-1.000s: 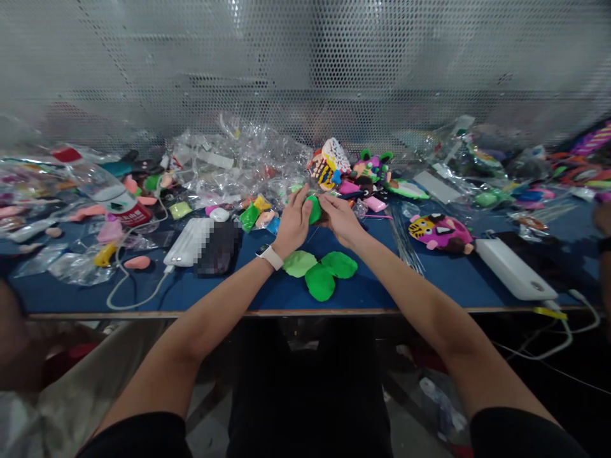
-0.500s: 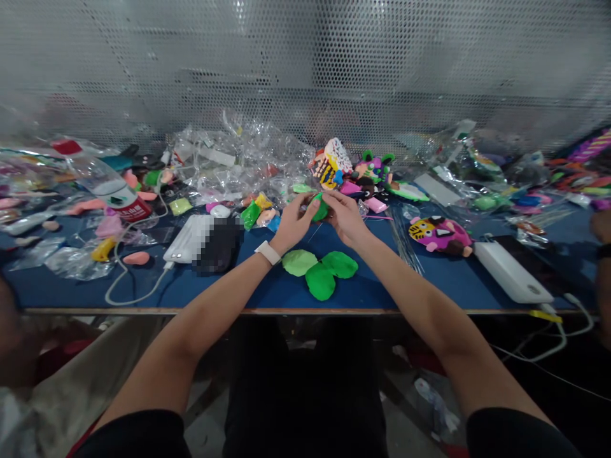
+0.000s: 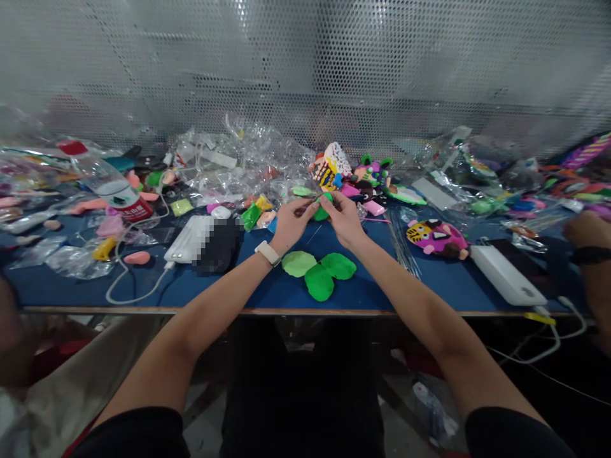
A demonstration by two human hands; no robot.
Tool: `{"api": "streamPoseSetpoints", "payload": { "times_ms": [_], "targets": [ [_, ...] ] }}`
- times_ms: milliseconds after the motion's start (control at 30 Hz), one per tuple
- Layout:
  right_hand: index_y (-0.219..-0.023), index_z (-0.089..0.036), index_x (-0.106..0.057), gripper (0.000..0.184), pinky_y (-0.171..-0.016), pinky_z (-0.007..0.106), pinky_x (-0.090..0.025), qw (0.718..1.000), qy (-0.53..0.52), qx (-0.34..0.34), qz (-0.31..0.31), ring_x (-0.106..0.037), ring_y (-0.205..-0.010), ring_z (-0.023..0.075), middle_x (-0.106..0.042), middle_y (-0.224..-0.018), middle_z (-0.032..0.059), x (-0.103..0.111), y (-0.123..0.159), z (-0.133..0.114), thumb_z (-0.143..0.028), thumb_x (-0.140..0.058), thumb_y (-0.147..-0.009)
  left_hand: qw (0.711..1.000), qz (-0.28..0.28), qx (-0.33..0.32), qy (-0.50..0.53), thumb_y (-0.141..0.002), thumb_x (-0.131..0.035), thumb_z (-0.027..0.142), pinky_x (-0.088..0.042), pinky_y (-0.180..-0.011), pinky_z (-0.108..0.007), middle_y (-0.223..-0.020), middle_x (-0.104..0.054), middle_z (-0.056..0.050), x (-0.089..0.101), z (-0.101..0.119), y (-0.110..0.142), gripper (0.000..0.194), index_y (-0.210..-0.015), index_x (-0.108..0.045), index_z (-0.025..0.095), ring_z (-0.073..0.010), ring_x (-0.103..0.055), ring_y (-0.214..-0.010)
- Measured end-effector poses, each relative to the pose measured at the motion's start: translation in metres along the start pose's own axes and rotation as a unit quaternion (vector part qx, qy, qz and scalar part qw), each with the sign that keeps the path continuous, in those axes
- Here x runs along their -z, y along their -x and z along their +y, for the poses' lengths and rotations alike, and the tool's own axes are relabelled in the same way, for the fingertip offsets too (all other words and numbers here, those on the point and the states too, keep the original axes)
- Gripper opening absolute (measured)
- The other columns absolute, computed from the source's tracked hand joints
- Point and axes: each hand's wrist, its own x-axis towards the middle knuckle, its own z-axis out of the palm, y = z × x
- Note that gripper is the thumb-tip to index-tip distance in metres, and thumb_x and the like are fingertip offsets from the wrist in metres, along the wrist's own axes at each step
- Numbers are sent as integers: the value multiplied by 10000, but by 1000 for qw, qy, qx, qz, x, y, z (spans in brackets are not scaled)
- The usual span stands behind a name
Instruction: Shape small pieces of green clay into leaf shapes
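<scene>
My left hand (image 3: 289, 222) and my right hand (image 3: 342, 218) meet above the blue table (image 3: 238, 289), both pinching a small lump of green clay (image 3: 323, 210) between the fingertips. A white watch band sits on my left wrist. Just below my hands three flattened green clay discs (image 3: 319, 271) lie on the table, touching each other. Beyond my hands stand several colourful clay figures (image 3: 351, 172).
Crumpled clear plastic bags (image 3: 233, 162) and small clay packets fill the back of the table. A white power bank (image 3: 188, 238) with a cable lies left, another (image 3: 506, 275) right. A pink tiger-faced figure (image 3: 436, 234) sits right. Another person's arm (image 3: 589, 254) reaches in at the far right.
My left hand has gone from cupping the green lump with flat fingers to pinching it with the fingertips. Both hands stayed in place. The other person's arm came further in at the right.
</scene>
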Motion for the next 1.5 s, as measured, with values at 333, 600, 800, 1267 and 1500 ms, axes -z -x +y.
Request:
{"api": "streamPoseSetpoints", "payload": {
  "times_ms": [333,600,800,1267,1500],
  "targets": [
    [-962,-272,-760,583,-855,393,-633,1000,15,22,0,-712,-935,231,-768,-986,53,9,-3,2,-816,-864,-782,1000,0,-10,-5,-978,-648,817,-571,-692,-346,-857,-803,-80,1,5,1,651,-873,-811,196,-199,-676,-759],
    [-940,-263,-790,579,-818,395,-659,999,-1,47,7,-738,-870,224,-773,-920,32,11,-9,9,-788,-918,-733,997,7,1,73,-900,-707,868,-506,-616,-299,-710,-705,-68,0,10,0,732,-650,-677,181,-168,-594,-682],
    [-909,-251,-823,620,-820,395,-685,998,1,61,11,-782,-939,254,-816,-942,50,13,-11,12,-864,-795,-823,987,23,67,146,-827,-757,892,-538,-641,-299,-726,-687,-42,-6,5,0,717,-787,-768,176,-162,-574,-699],
    [-955,-226,-855,598,-786,411,-638,971,160,179,23,-786,-876,261,-844,-974,96,12,1,-1,-802,-698,-961,999,22,-9,35,-960,-669,819,-434,-603,-293,-790,-760,-77,1,9,0,694,-871,-832,151,-164,-587,-686],
    [-945,-226,-850,674,-883,453,-660,964,182,187,43,-797,-926,284,-861,-1021,109,14,-2,-1,-856,-614,-979,999,10,-1,49,-869,-712,897,-458,-606,-292,-834,-750,-79,-5,7,0,743,-915,-801,161,-162,-577,-699]
  ]
}}
